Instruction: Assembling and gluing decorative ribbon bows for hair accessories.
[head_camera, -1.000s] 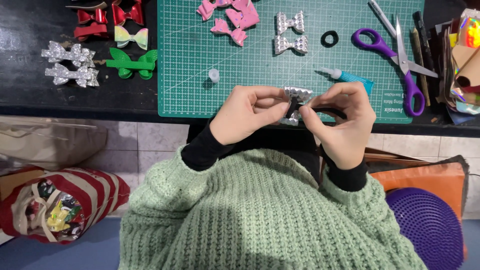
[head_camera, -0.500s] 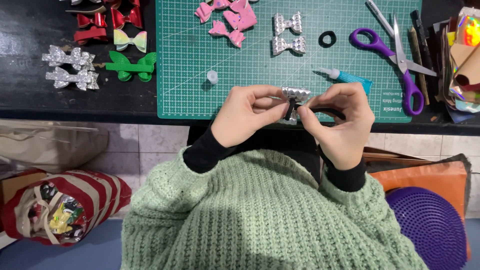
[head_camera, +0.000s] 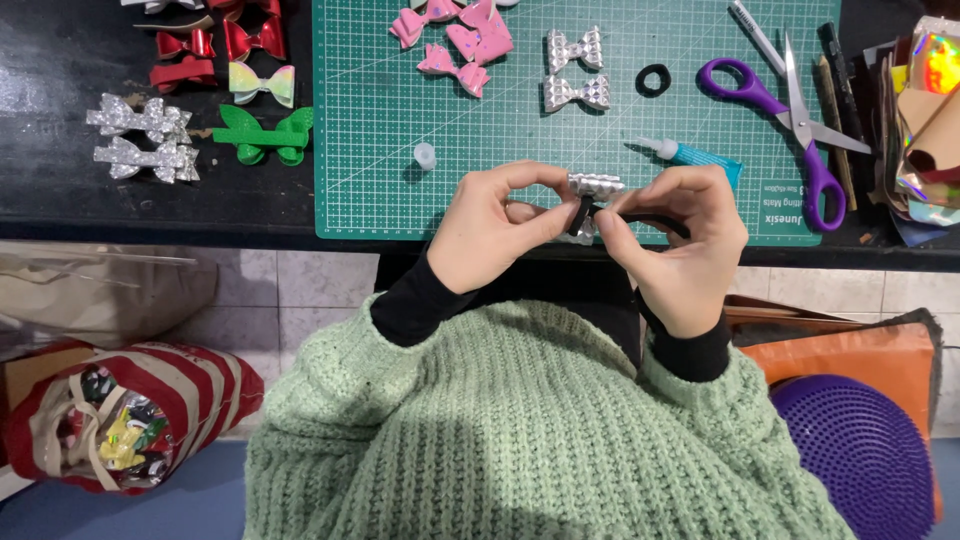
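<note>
Silver studded bow (head_camera: 594, 186) sits pinched between left hand (head_camera: 490, 225) and right hand (head_camera: 680, 240), fingers curled tight.

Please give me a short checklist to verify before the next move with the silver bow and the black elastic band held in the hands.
1. Left hand pinches the silver bow: ok.
2. Right hand holds the black elastic band against the bow: ok.
3. Band centred on the bow's middle: cannot tell, fingers hide it.
4. Glue tube lies near on the green cutting mat: ok.
5. Glue cap on the tube: not ok, it stands apart on the mat.
6. Purple scissors away from the hands: ok.
</note>
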